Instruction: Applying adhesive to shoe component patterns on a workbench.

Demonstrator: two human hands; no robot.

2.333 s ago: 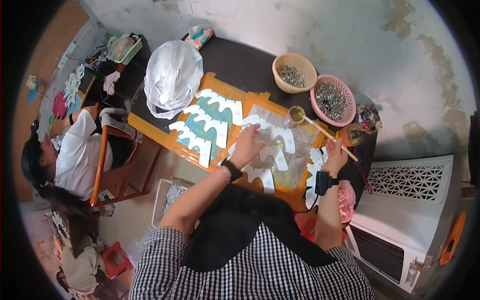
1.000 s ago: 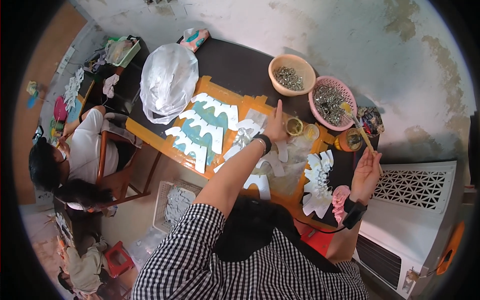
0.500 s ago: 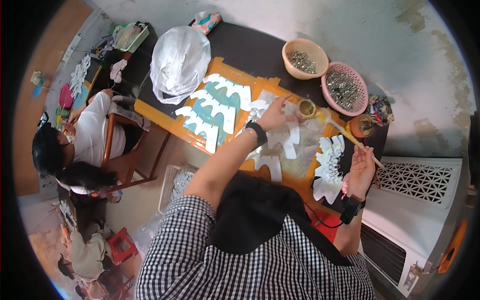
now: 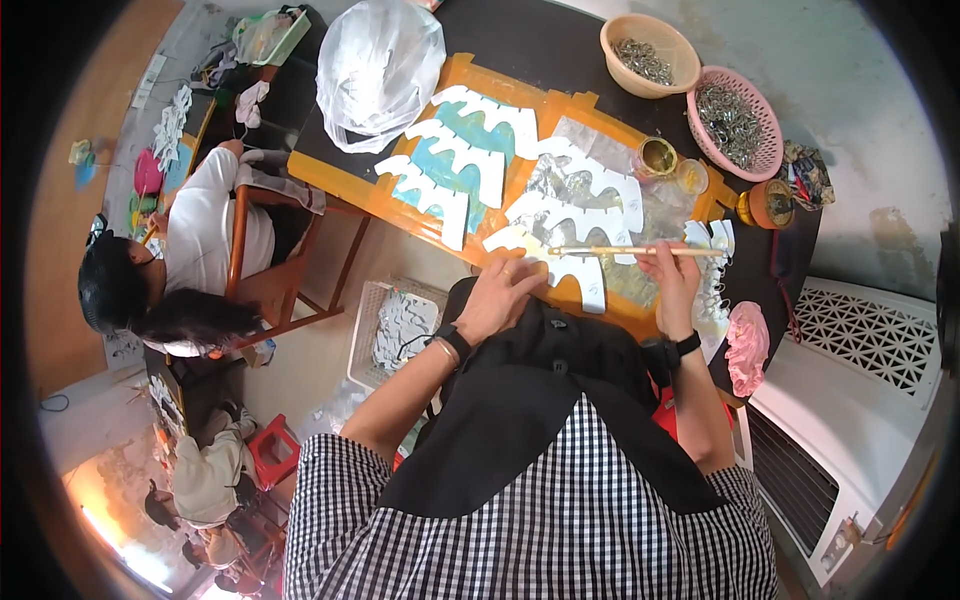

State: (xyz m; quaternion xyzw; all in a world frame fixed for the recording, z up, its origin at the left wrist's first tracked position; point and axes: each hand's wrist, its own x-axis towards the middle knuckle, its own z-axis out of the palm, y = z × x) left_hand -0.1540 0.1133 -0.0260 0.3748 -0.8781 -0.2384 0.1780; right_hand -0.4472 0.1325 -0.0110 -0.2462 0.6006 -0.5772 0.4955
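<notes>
My right hand (image 4: 672, 280) grips a thin brush (image 4: 615, 250) with a long pale handle. The brush lies almost level, its tip pointing left over the nearest scalloped white cut-out (image 4: 582, 272). My left hand (image 4: 500, 300) rests at that cut-out's left end, fingers stretched out. Beyond it on the smeared grey sheet (image 4: 655, 225) lie two more white cut-outs. To their left, similar white pieces (image 4: 452, 160) are spread on a blue-green sheet (image 4: 470, 130). An open jar (image 4: 657, 157) and a small yellowish tub (image 4: 692, 177) stand beyond the brush.
A tan bowl (image 4: 648, 30) and a pink basket (image 4: 768, 150) hold small metal parts. An orange pot (image 4: 768, 206) sits nearby. A stack of white pieces (image 4: 712, 275) and a pink scrunchie (image 4: 747, 348) lie at right. A plastic bag (image 4: 380, 75) stands at left; a person (image 4: 200, 235) sits beyond.
My left hand has come back from the sheet's far part to the nearest cut-out. My right hand has swung the brush leftward from beside the tub to over that cut-out.
</notes>
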